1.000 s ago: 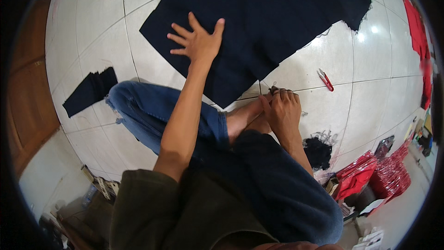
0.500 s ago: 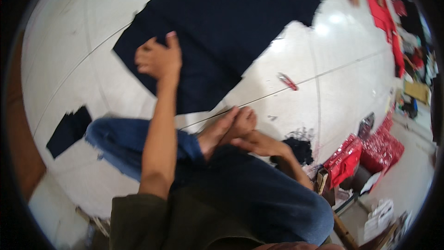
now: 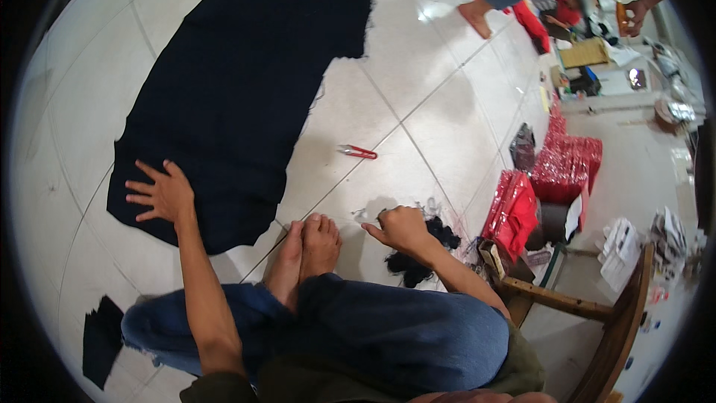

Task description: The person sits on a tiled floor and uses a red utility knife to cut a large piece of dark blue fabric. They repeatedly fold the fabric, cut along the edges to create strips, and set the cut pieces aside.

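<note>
A large piece of dark fabric with frayed edges lies on the tiled floor. My left hand rests on its lower left part, open with fingers spread. To the right of my bare feet, my right hand is closed with the thumb sticking out, over pale scraps beside a dark tangle of threads; what its fingers hold, if anything, is hidden. Red-handled thread snips lie between the fabric and my right hand. A small dark fabric piece is at the lower left.
Another person's bare foot and trousered leg are at the top right, near red cloth. Along the right stand red shiny packages, a wooden frame, white bundles and assorted clutter.
The view has swung rightward, bringing the co-worker's leg in. My left hand stays spread on the fabric; my right hand has left my feet for the floor beside them.
</note>
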